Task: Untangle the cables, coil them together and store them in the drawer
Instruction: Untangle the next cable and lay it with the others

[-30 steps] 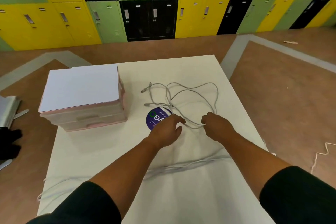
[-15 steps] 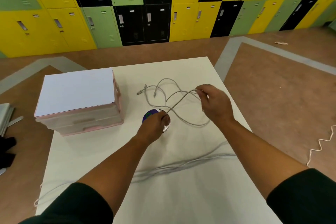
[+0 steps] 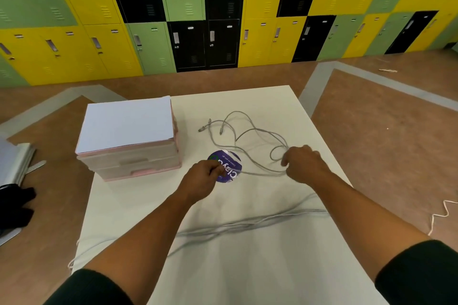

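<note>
Grey cables (image 3: 250, 129) lie looped on the white table (image 3: 247, 267), their plug ends near the table's far middle. My left hand (image 3: 203, 179) pinches a cable strand over a round purple sticker (image 3: 226, 166). My right hand (image 3: 303, 166) grips a small loop of the same cable at the right. More cable strands (image 3: 247, 224) run across the table under my forearms and off both edges. A pink drawer unit (image 3: 131, 153) with a white top stands at the left, its drawers closed.
Yellow, green and black lockers (image 3: 223, 12) line the far wall. A white cord (image 3: 440, 215) lies on the brown floor at the right. Dark items and a grey object (image 3: 14, 181) sit on the floor at the left.
My right hand has come down and nearer, drawing the cable into a small loop. My left hand has stayed by the sticker, still pinching the strand. The camera view has tilted upward.
</note>
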